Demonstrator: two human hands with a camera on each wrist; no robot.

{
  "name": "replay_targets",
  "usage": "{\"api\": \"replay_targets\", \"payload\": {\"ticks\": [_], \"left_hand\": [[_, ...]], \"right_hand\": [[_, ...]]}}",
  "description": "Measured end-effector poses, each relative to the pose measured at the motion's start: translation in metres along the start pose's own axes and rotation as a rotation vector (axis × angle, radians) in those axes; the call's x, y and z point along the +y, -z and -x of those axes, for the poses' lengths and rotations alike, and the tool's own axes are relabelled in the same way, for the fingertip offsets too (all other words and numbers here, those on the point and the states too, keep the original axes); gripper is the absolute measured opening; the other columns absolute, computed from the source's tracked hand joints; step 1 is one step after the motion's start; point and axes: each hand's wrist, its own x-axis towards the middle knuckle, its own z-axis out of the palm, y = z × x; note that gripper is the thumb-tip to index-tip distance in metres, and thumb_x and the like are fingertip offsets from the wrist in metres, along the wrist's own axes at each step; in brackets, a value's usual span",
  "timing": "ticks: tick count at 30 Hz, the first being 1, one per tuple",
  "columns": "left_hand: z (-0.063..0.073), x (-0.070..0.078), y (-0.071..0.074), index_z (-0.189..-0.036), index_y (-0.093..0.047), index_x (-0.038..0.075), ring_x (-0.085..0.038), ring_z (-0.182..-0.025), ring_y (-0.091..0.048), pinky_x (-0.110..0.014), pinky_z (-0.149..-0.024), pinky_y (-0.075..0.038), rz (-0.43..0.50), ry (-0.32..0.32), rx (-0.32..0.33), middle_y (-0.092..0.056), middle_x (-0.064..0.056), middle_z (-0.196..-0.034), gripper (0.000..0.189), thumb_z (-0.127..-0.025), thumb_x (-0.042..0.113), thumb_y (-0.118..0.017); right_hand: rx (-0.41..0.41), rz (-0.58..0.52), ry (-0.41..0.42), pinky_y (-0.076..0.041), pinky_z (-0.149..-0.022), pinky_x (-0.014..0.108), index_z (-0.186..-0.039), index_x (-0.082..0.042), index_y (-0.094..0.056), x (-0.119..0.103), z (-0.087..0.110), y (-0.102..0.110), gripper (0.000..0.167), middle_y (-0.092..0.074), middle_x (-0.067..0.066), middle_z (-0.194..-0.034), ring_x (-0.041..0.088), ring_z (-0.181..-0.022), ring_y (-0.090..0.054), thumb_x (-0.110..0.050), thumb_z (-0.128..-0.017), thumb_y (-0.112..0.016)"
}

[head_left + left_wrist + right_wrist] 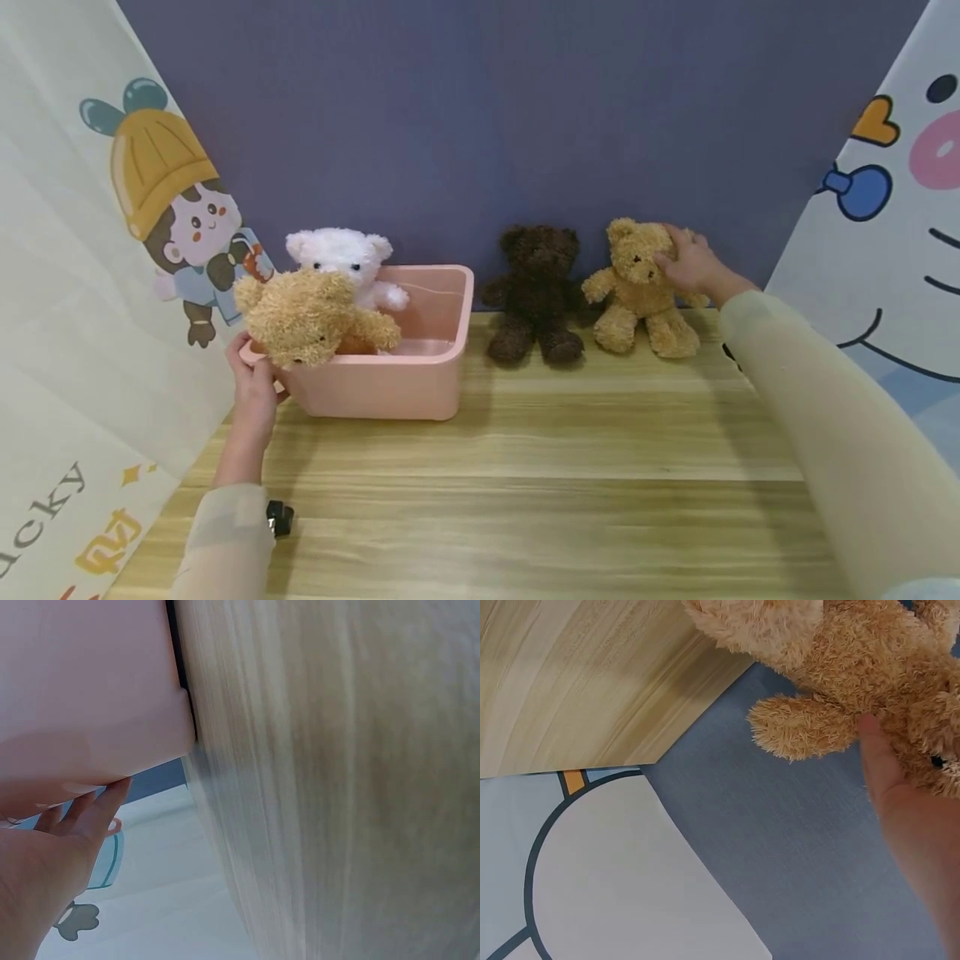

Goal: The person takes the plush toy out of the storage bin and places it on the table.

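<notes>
At the left stands a pink bin (375, 387), with my left hand (255, 392) gripping its left end by the rim; in the left wrist view, the fingers (94, 814) lie along its outer wall. Inside it sit a white teddy bear (345, 250) and a tan teddy bear (300, 312) that leans face-down over the front rim. My right hand (697, 267) holds another tan teddy bear (637, 292) by the side of its head, thumb at the cheek. This bear sits upright on the table. Between bin and bear sits a dark brown teddy bear (536, 292).
The wooden table (525, 500) meets a dark blue back panel (487, 125). Cartoon-printed side panels rise at left (60, 250) and right (900, 292). Under the left wrist shows a small black device (281, 518).
</notes>
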Motion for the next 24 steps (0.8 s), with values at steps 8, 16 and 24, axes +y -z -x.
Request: {"api": "replay_targets", "payload": {"ticks": [8,16,24], "left_hand": [[0.0,0.002,-0.002,-0.155,-0.012,0.04,-0.007,-0.109,-0.054,-0.02,-0.074,-0.056,0.002,-0.007,0.004,-0.032,0.011,-0.15,0.052,-0.109,0.028,-0.032],[0.001,0.001,0.0,-0.158,-0.009,0.039,-0.007,-0.11,-0.053,-0.02,-0.075,-0.055,-0.034,-0.002,0.0,-0.032,0.007,-0.152,0.053,-0.111,0.031,-0.031],[0.003,0.002,0.001,-0.159,-0.007,0.039,-0.007,-0.111,-0.052,-0.02,-0.076,-0.054,-0.048,0.004,-0.008,-0.027,0.001,-0.159,0.054,-0.11,0.031,-0.029]], "right_hand": [[-0.031,-0.011,0.012,-0.005,-0.123,0.078,-0.17,-0.015,0.016,0.001,0.0,0.004,0.08,0.032,0.027,-0.17,0.053,-0.159,0.02,-0.046,-0.114,-0.034],[-0.017,0.053,0.027,-0.012,-0.12,0.082,-0.171,-0.008,0.005,-0.005,0.002,0.018,0.08,0.022,0.033,-0.172,0.062,-0.157,0.01,-0.048,-0.114,-0.035],[0.011,0.07,0.027,-0.016,-0.117,0.084,-0.171,-0.014,0.006,-0.025,0.009,0.045,0.085,0.02,0.036,-0.171,0.065,-0.156,0.004,-0.061,-0.11,-0.028]]}}
